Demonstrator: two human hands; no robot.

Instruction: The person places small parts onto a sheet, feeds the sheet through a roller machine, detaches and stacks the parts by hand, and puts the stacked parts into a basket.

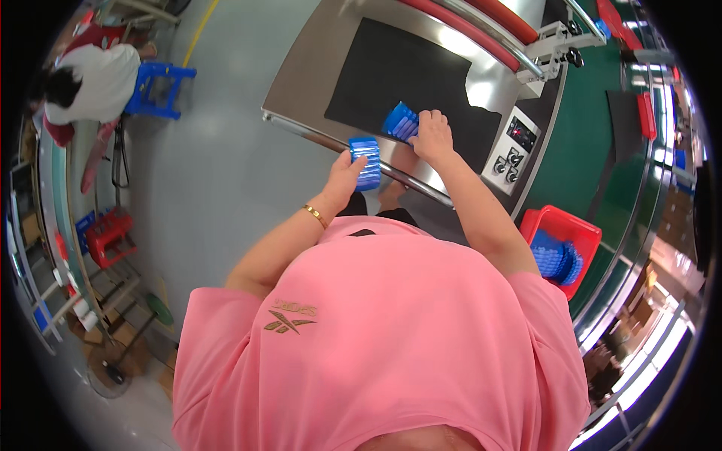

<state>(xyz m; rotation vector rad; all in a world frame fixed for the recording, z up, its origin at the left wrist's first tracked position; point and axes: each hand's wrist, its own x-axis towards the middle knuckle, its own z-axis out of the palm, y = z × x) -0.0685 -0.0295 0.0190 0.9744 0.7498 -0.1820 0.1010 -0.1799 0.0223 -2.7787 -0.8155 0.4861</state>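
My left hand (pixel 344 174) is closed around a glossy blue ribbed piece (pixel 367 167), held just off the front edge of a metal machine table (pixel 301 83). Its exact kind I cannot make out. A second blue ribbed piece (pixel 401 122) is tilted at the near edge of a black sheet (pixel 398 71) on that table. At its right end my right hand (pixel 434 137) grips it, the fingers partly hiding that end.
Red rollers (pixel 481 41) cross the table's far side. A control panel (pixel 511 150) with knobs sits on the right. Beside my right arm, a red bin (pixel 590 233) holds several blue pieces (pixel 553 255). At left, a person (pixel 98 83) sits near a blue stool (pixel 158 86).
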